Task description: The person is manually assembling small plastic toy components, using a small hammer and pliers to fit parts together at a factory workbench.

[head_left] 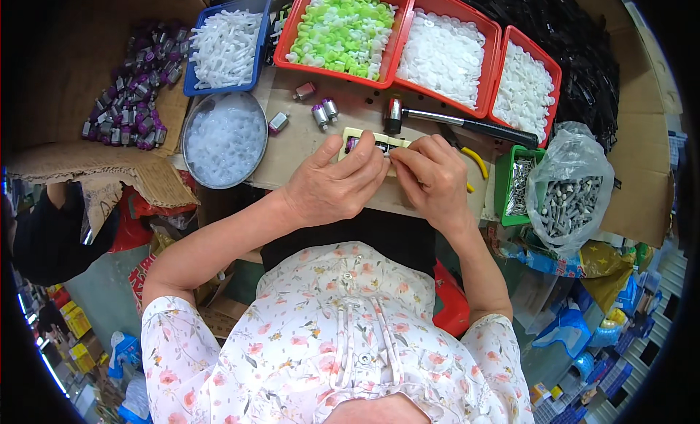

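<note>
Between my hands on the bench lies a small cream-coloured rectangular housing [398, 140] with dark and purple parts inside. My left hand [335, 174] has its fingers curled over the housing's near left side, thumb apart. At the right end, my right hand [437, 177] is closed in a pinch against the housing; what its fingertips hold is hidden. Just beyond lie small motors with purple ends [321, 116], a silver motor [278, 123] and a reddish one [304, 91]. A hammer [467, 124] and yellow-handled pliers [475, 161] lie to the right.
Along the back stand a blue tray [263, 41] of white pins and red trays [403, 29] of small plastic parts. A round metal bowl [191, 165] is at left beside a carton [65, 74] of motors. Right are a green box [500, 187] of screws and a plastic bag [569, 158].
</note>
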`<state>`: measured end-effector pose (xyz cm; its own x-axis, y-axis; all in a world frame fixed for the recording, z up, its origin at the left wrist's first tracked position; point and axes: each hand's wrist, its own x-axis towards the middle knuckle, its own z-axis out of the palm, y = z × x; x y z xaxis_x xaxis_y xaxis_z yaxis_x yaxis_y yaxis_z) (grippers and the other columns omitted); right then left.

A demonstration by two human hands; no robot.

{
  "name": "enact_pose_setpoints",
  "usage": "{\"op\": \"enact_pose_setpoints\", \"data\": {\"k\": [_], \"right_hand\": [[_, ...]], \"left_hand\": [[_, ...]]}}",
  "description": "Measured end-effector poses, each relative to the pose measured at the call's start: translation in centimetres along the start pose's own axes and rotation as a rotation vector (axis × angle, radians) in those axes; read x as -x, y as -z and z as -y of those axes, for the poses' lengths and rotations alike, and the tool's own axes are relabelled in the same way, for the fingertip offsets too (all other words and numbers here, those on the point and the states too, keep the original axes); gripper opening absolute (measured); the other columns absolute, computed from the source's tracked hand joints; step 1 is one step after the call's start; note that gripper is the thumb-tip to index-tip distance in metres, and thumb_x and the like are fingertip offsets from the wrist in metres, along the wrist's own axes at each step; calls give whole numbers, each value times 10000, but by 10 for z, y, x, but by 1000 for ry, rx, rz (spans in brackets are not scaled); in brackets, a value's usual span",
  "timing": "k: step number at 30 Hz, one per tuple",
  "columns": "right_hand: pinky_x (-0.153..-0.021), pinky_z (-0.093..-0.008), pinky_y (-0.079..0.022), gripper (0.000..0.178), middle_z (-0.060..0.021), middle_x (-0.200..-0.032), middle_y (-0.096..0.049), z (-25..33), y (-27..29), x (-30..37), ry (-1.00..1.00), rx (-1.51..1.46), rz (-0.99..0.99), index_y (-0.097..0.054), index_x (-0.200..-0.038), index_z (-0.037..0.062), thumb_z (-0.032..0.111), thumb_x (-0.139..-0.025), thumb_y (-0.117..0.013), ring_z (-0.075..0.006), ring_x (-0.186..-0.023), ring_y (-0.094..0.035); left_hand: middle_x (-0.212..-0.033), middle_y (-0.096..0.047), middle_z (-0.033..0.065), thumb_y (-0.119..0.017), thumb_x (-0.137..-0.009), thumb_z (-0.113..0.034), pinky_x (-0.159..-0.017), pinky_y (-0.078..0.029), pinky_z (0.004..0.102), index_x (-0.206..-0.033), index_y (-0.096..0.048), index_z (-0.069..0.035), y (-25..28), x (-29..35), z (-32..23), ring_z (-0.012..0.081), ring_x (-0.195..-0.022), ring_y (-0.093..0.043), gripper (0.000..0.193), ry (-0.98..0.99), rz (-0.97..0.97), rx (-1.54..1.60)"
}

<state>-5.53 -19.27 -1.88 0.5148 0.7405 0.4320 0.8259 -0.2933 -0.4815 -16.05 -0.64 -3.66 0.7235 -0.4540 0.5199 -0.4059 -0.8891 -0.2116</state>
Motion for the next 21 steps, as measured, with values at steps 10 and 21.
{"op": "enact_pose_setpoints", "data": {"k": [10, 21], "right_hand": [[-624, -369, -442, 207, -61, -801, -599, 4, 6, -4, 73, 98, 57, -687, -932, 49, 27, -739, -755, -250, -745, -595], [-656, -388, -479, 192, -107, -860, -600, 5, 8, -9, -77, -42, 98, -676, -970, 15, 14, -785, -727, -290, -788, -613]], "left_hand": [[-1103, -641, 20, -640, -809, -209, -1014, -333, 462, -1076, -733, -118, -2, 3, -2, 235, -1166, -580, 297, 51, -23, 54], [-1130, -632, 21, -645, -805, -200, -975, -367, 456, -1082, -732, -125, -6, 5, -3, 247, -1161, -577, 300, 73, -38, 79]]}}
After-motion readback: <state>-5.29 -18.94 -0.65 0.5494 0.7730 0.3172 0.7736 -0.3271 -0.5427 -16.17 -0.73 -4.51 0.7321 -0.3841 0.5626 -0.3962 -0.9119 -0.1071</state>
